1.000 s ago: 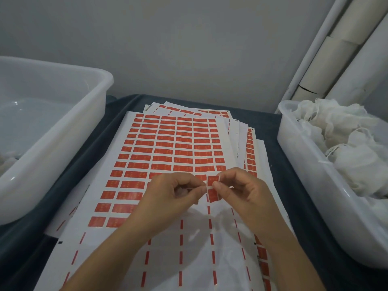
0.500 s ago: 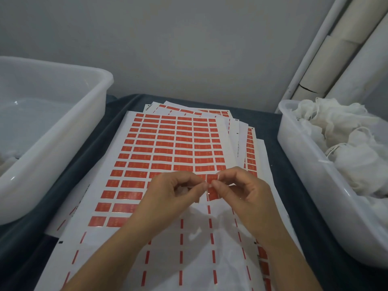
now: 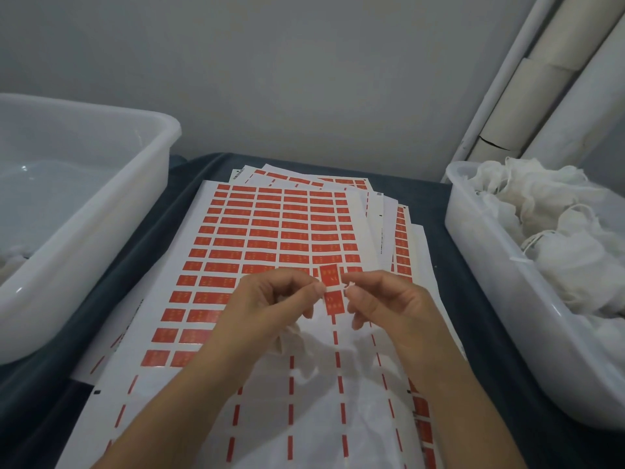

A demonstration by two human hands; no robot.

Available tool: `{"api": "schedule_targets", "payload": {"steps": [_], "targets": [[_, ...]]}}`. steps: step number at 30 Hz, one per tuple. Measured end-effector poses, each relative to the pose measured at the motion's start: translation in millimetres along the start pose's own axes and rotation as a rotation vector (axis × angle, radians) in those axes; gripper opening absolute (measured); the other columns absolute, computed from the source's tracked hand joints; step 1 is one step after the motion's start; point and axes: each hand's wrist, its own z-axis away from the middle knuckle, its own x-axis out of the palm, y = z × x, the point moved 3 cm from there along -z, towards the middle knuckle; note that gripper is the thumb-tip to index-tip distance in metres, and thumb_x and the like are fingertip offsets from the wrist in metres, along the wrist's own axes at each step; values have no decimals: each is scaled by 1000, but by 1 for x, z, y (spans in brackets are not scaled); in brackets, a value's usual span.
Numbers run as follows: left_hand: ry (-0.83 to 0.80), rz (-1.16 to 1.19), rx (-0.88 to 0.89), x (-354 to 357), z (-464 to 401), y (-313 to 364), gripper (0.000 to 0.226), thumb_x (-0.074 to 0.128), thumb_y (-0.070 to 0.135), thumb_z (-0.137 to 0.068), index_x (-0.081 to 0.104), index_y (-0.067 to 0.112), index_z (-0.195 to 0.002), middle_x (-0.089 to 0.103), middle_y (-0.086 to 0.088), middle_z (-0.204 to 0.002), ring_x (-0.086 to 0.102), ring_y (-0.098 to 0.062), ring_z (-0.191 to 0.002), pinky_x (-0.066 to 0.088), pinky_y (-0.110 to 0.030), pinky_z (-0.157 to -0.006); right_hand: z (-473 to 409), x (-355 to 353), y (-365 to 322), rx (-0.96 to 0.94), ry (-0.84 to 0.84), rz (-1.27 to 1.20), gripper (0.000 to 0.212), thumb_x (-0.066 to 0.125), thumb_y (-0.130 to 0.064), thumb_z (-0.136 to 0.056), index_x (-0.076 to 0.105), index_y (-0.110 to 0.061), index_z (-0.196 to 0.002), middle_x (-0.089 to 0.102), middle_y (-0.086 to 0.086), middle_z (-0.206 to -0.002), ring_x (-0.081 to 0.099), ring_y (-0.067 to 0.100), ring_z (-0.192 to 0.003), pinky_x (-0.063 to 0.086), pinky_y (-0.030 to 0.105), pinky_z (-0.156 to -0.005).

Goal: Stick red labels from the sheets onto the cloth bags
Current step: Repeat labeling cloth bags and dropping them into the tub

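Left hand (image 3: pixel 270 299) and right hand (image 3: pixel 382 299) raised over the sheets (image 3: pixel 270 231), fingertips nearly meeting. Both pinch a red label (image 3: pixel 332 292) standing upright between them; a thin white string appears to cross its middle. Bags (image 3: pixel 558 231) sit in the bin (image 3: pixel 507 299) right of the right hand. Another bin (image 3: pixel 84 231) lies left of the left hand.

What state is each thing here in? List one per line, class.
Left hand: pinching the string.
Right hand: pinching the string.
Red label: folded over the string.
Top sheet: partly peeled.
Right tub: full of cloth bags.
Left tub: nearly empty.
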Motion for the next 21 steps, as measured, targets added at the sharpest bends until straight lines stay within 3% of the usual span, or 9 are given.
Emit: {"api": "schedule_targets", "payload": {"steps": [5,8,16,19,21], "targets": [[-29,-16,7,3,0,0,24,60,44,-61,70,22,-65,62,10,-56,58,1,-58,42,-5,-50,1,-2,2,-6,38,-31,19,62,-38,-67,66,-27,-82,70,-15,-76,66,8,-67,48,6,-60],[-15,-42,17,4,1,1,17,60,43,-60,69,29,-59,62,12,-56,57,1,-57,42,-5,-47,2,-1,2,-13,54,-26,22,60,-41,-68,64,-26,-83,70,-16,-79,66,7,-71,48,7,-61],[52,-185,97,7,4,7,13,58,46,-59,64,36,-65,62,22,-56,58,2,-54,40,-4,-42,4,0,1,-1,137,-25,24,58,-44,-67,63,-26,-82,68,-18,-80,65,1,-71,45,3,-58],[143,-295,245,6,7,11,24,62,50,-59,53,43,-81,60,29,-65,60,6,-69,42,-2,-50,4,-1,5,45,175,-82,28,58,-45,-66,65,-25,-84,70,-18,-78,66,4,-70,47,5,-59],[186,-429,462,8,9,16,29,68,47,-69,46,39,-86,52,29,-72,58,-4,-66,43,1,-56,4,0,7,68,170,-118,30,58,-45,-66,67,-24,-85,71,-15,-76,67,6,-70,48,6,-60]]}}
